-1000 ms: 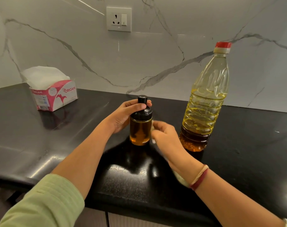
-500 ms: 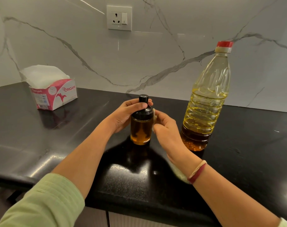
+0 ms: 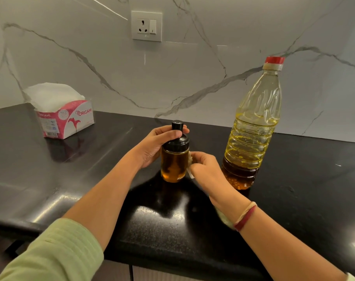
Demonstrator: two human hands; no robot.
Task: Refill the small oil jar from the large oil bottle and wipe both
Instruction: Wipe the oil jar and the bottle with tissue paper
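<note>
nearest me, the right hand [image 3: 205,169] sat at the jar's three o'clock. its fingers were curled round a small pale wad of tissue [image 3: 189,160], pressing it to the glass. the small oil jar [image 3: 173,167] stood upright on the black counter [image 3: 91,189], with amber oil close up under the black lid [image 3: 177,139]. at its nine o'clock the left hand [image 3: 152,147] gripped the jar by that lid, fingers wrapped round the neck to steady it. i judged this to be the wiping of the jar, with the bottle not yet wiped.

the large oil bottle [image 3: 251,138] stood upright at about two o'clock of the jar, near but apart, its red cap [image 3: 274,60] on. my worry was oily glass and a grip set so high. a hard sideways rub could skid or tip the jar on the glossy stone, and a wide swing of the right hand could knock the tall bottle over.

far off at ten o'clock sat the tissue box [image 3: 65,116], and at twelve the wall socket [image 3: 146,25].
</note>
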